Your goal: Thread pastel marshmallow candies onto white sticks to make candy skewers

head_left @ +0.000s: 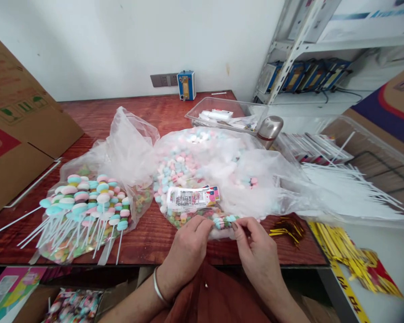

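The wooden table (148, 251) spreads under and beyond both hands, with a cardboard box (23, 107) at its far left. Straight ahead of the hands lies a big clear bag of pastel candy (182, 168). To the left of the left hand, a bunch of candy sticks (84, 197) rests on another clear bag (131, 166); white sticks (343, 190) lie beyond the right hand, to its right. The left hand (190, 242), wearing a bracelet (160, 287), reaches up palm down, fingers curled; the right hand (257, 246) angles in from the right, thumb and fingers bent together. They are slightly apart, pinching opposite ends of a short candy row (224, 222) held level between them. Printed labels (190, 198) lie just past the left fingertips, gold strips (287, 231) beside the right hand.
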The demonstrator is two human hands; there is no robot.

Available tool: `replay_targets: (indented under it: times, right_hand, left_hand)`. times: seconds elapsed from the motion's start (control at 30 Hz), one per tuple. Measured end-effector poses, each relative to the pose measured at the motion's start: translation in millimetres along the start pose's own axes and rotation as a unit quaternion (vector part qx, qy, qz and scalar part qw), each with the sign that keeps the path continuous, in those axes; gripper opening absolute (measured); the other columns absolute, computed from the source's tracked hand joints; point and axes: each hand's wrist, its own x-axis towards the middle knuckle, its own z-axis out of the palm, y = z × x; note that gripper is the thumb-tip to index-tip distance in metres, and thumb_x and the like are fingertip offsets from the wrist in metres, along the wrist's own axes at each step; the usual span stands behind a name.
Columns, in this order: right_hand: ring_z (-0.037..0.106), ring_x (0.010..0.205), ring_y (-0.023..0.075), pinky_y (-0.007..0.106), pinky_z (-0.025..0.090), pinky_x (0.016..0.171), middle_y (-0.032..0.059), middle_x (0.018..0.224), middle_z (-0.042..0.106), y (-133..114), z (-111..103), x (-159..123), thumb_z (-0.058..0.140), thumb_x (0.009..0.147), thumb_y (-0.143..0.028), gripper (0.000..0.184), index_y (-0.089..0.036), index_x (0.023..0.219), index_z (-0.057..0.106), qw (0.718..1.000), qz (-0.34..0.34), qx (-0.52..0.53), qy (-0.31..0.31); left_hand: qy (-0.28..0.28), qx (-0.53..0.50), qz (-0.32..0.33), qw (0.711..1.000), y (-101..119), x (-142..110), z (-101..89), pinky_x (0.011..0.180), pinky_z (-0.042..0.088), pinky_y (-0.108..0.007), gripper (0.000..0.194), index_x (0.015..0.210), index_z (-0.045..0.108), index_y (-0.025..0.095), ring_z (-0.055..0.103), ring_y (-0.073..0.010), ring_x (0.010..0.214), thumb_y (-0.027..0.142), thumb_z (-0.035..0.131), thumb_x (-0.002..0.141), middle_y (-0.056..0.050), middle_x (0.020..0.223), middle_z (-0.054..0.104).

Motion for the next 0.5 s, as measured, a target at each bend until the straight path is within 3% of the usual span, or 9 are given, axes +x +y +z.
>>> replay_targets:
  times: [0.2, 0.33, 0.4, 0.5]
  right_hand:
    - [0.061, 0.073, 0.0177, 0.027, 0.043, 0.067, 0.0029, 0.081, 0.066, 29.9, -18.7, -7.0, 0.048, 0.098, -0.031, 0.022, -0.019, 0.086, 0.062, 0.995, -0.030, -0.097, 0.021]
    - [0.062, 0.082, 0.0238, 0.033, 0.039, 0.071, 0.0107, 0.092, 0.070, 46.5, -30.8, -25.7, 0.047, 0.099, -0.027, 0.025, -0.014, 0.098, 0.068, 0.952, -0.093, -0.287, 0.056]
    - [0.061, 0.088, 0.0246, 0.034, 0.037, 0.074, 0.0116, 0.097, 0.070, 41.1, -27.0, -33.6, 0.050, 0.098, -0.025, 0.022, -0.014, 0.105, 0.068, 0.948, -0.127, -0.292, 0.012]
    - [0.059, 0.083, 0.0208, 0.032, 0.035, 0.073, 0.0053, 0.087, 0.069, 24.0, -10.1, -35.8, 0.059, 0.094, -0.021, 0.011, -0.019, 0.090, 0.069, 0.947, -0.170, -0.227, -0.150]
  left_hand:
    - [0.021, -0.011, -0.030, 0.999, -6.8, -4.0, -12.3, 0.079, 0.048, -0.029, 0.016, 0.099, 0.060, 0.019, 0.060, -0.0172, 0.087, 0.010, 0.048, 0.094, -0.005, 0.092, 0.062]
    - [0.081, -0.019, -0.052, 0.995, -12.4, -6.1, -29.1, 0.078, 0.047, -0.025, 0.013, 0.093, 0.060, 0.019, 0.062, -0.0143, 0.086, 0.009, 0.053, 0.092, -0.003, 0.090, 0.065]
    - [0.104, -0.014, -0.054, 0.993, -14.3, -7.6, -35.2, 0.077, 0.047, -0.023, 0.014, 0.093, 0.061, 0.018, 0.062, -0.0136, 0.084, 0.007, 0.053, 0.091, -0.002, 0.089, 0.066]
    - [0.125, 0.001, -0.054, 0.991, -14.6, -10.8, -41.0, 0.076, 0.047, -0.023, 0.013, 0.092, 0.062, 0.018, 0.063, -0.0133, 0.082, 0.007, 0.055, 0.089, -0.002, 0.087, 0.067]
